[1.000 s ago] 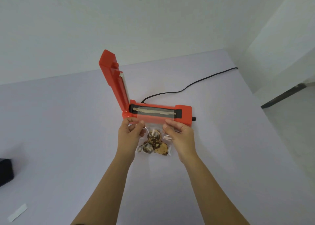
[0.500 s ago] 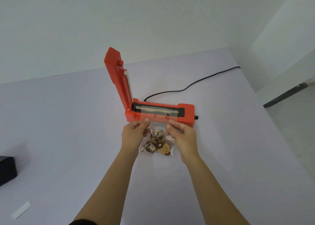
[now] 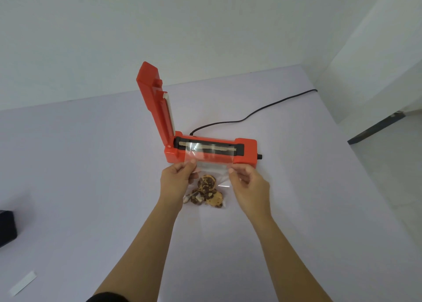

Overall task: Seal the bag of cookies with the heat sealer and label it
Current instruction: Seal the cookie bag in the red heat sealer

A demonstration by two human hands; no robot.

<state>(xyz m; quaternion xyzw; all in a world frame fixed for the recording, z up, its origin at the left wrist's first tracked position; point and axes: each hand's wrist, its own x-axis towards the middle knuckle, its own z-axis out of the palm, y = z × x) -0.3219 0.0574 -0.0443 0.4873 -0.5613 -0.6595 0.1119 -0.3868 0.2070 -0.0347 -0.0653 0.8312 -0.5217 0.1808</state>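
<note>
An orange heat sealer [image 3: 247,147] stands on the pale table with its lid [image 3: 155,105] raised upright at its left end. A clear bag [image 3: 209,156] with several chocolate-chip cookies [image 3: 206,192] in its lower part lies in front of it. The bag's open top is spread flat over the sealer's base and sealing strip. My left hand [image 3: 175,183] pinches the bag's left edge and my right hand [image 3: 247,185] pinches its right edge, both just in front of the sealer.
A black power cord [image 3: 262,111] runs from the sealer's back toward the far right table edge. A white label strip [image 3: 22,283] lies near the front left. A black object [image 3: 6,228] sits at the left edge. The table [image 3: 91,164] drops off at the right.
Both hands have pushed the bag's open top forward, so it now lies across the sealing strip. The cookies stay on the table in front.
</note>
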